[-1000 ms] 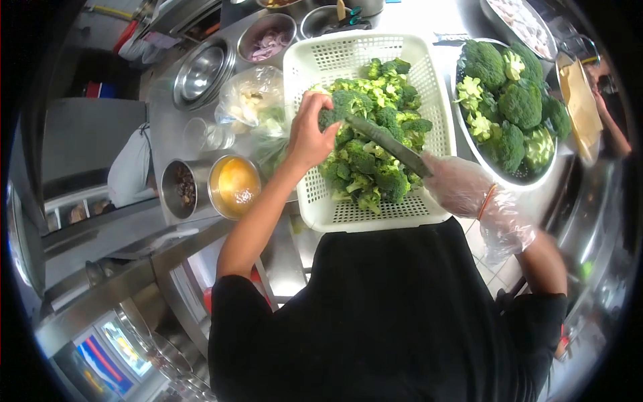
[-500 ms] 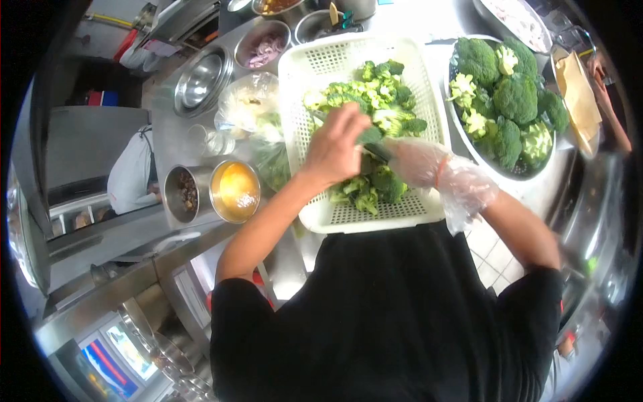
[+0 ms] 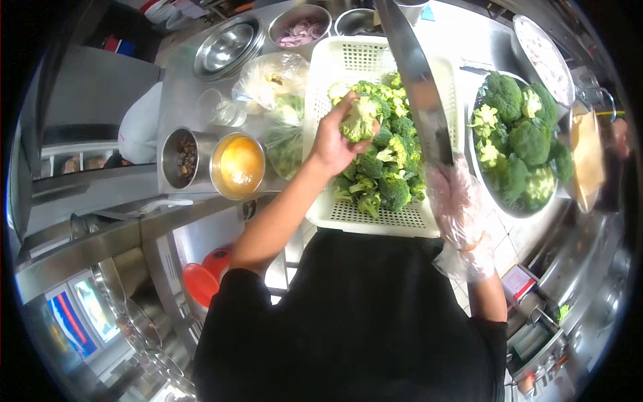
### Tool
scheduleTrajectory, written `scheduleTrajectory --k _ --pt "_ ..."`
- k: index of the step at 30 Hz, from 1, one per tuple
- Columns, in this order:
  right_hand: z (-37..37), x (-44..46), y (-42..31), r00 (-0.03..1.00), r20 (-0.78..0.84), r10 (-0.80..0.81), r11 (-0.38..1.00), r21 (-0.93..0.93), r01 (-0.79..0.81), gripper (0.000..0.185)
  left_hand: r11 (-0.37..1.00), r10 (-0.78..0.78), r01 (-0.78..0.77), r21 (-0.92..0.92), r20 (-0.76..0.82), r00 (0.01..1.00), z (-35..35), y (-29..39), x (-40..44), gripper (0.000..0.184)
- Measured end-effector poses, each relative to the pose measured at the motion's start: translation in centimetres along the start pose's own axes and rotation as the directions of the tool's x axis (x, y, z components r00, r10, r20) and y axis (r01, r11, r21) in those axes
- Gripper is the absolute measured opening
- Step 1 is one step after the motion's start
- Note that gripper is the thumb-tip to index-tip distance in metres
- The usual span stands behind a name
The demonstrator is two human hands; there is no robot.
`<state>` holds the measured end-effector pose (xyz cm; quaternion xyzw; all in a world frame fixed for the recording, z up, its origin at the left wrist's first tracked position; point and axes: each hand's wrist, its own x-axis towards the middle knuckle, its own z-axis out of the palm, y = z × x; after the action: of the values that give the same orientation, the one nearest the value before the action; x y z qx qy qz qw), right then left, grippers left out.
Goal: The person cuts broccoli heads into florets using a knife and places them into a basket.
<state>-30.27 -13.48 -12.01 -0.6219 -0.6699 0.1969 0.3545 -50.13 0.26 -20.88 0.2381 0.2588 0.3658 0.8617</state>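
My bare left hand (image 3: 336, 139) is closed around a piece of broccoli (image 3: 360, 119), its pale cut stems facing up, above the white plastic basket (image 3: 320, 194). In my right hand (image 3: 457, 201), covered by a clear plastic glove, is a large knife (image 3: 422, 87). Its long blade points up and away, over the basket's right side. Cut broccoli florets (image 3: 392, 167) are heaped inside the basket under both hands. To the right, a white colander (image 3: 519, 211) holds several whole broccoli heads (image 3: 529, 141).
Left of the basket stand a bowl of yellow liquid (image 3: 238, 166), a pot with dark pieces (image 3: 181, 161), plastic bags (image 3: 271, 80) and stacked metal bowls (image 3: 228, 48). Sliced onions fill a metal bowl (image 3: 300, 27) behind. Another person's white sleeve (image 3: 140, 124) shows at left.
The knife has swung from low over the basket to upright, and my right hand has moved right, apart from the left. My left hand has turned, showing the broccoli's stems. The view has shifted.
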Motion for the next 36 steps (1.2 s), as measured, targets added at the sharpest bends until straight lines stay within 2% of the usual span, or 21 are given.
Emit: scheduleTrajectory --k 1,3,5,7,8,9,12,13,15,16,17,19,20,24,26,27,30,32,33,35,36 --pt "0.1 0.3 -0.2 1.000 0.025 -0.007 1.000 -0.026 0.008 0.042 1.000 -0.009 0.009 -0.001 0.012 1.000 1.1 -0.3 0.0 0.036" --pt "0.7 1.2 -0.2 0.978 -0.047 -0.201 0.979 -0.043 0.199 0.051 0.999 -0.038 0.037 -0.016 -0.048 0.998 2.6 -1.1 0.0 0.036" --pt "1.5 1.7 0.4 0.945 -0.081 -0.316 0.948 -0.070 0.310 0.055 0.998 -0.058 0.057 0.021 0.050 0.997 3.8 -1.0 -0.3 0.037" --pt "2.1 2.1 0.4 0.879 -0.207 -0.429 0.903 -0.069 0.425 0.058 0.989 -0.084 0.107 0.104 -0.204 0.975 6.4 -0.6 -1.2 0.039" --pt "1.6 2.3 -0.2 0.943 -0.091 -0.320 0.946 0.011 0.323 0.056 0.986 -0.094 0.111 0.124 -0.135 0.986 6.0 -0.8 -1.2 0.043" --pt "1.6 2.4 -0.4 0.942 -0.087 -0.326 0.945 0.013 0.328 0.056 0.987 -0.089 0.106 0.121 -0.138 0.986 5.8 -1.0 -1.1 0.043" --pt "1.8 2.2 -0.8 0.936 -0.110 -0.334 0.941 0.011 0.337 0.052 0.991 0.014 -0.030 0.133 0.121 0.993 4.8 -1.4 -0.9 0.054" --pt "1.7 1.9 -0.9 0.946 -0.094 -0.310 0.951 -0.020 0.310 0.049 0.991 0.021 -0.037 0.131 0.118 0.993 4.8 -1.7 -0.7 0.054" --pt "2.1 1.8 -1.0 0.954 -0.073 -0.290 0.957 -0.049 0.287 0.047 0.991 0.107 -0.097 -0.093 0.109 0.988 6.1 -1.7 -0.5 0.074" --pt "2.6 1.7 -0.8 0.940 -0.154 -0.304 0.952 -0.025 0.304 0.039 0.976 0.138 -0.116 -0.185 0.111 0.984 6.8 -1.4 -0.6 0.082" --pt "2.9 1.8 -0.8 0.920 -0.235 -0.314 0.947 -0.003 0.323 0.031 0.974 0.148 -0.126 -0.188 0.106 0.983 6.4 -1.4 -0.6 0.082" --pt "2.4 1.9 -1.2 0.924 -0.202 -0.324 0.945 -0.029 0.325 0.032 0.965 0.204 -0.168 -0.200 0.175 0.963 5.5 -1.5 -0.3 0.084" --pt "2.2 1.8 -1.3 0.931 -0.174 -0.322 0.947 -0.055 0.317 0.032 0.978 0.206 -0.201 -0.063 0.096 0.974 6.3 -1.1 -0.8 0.086" --pt "2.3 1.0 -0.5 0.965 -0.096 -0.245 0.969 -0.054 0.241 0.028 0.961 0.262 -0.269 0.060 0.102 0.960 6.1 -0.9 -0.5 0.085" --pt "2.8 0.9 0.0 0.939 -0.144 -0.312 0.950 -0.048 0.308 0.023 0.915 0.325 -0.374 0.153 0.272 0.906 6.3 -0.4 -0.5 0.085" --pt "2.7 1.0 -0.2 0.940 -0.147 -0.309 0.951 -0.052 0.305 0.023 0.916 0.321 -0.371 0.152 0.277 0.906 6.2 -0.2 -0.4 0.085" --pt "2.6 1.2 -0.7 0.958 -0.104 -0.268 0.962 -0.076 0.261 0.021 0.749 0.400 -0.557 0.358 0.425 0.812 6.2 -0.1 0.0 0.079" --pt "3.3 0.9 0.3 0.947 -0.076 -0.313 0.948 -0.082 0.307 0.050 0.765 0.348 -0.523 0.376 0.441 0.827 6.2 0.2 -0.2 0.077" --pt "3.4 0.7 0.3 0.948 -0.091 -0.305 0.950 -0.094 0.297 0.050 0.777 0.309 -0.490 0.395 0.439 0.844 6.1 0.3 -0.3 0.075" --pt "3.6 0.5 -0.2 0.988 -0.029 -0.152 0.985 -0.084 0.149 0.021 0.762 0.351 -0.518 0.390 0.424 0.835 5.6 -0.5 0.0 0.057" --pt "4.1 0.1 -0.2 0.994 -0.050 -0.096 0.994 -0.064 0.093 0.021 0.812 0.337 -0.468 0.349 0.375 0.864 5.1 -1.2 -0.1 0.047"
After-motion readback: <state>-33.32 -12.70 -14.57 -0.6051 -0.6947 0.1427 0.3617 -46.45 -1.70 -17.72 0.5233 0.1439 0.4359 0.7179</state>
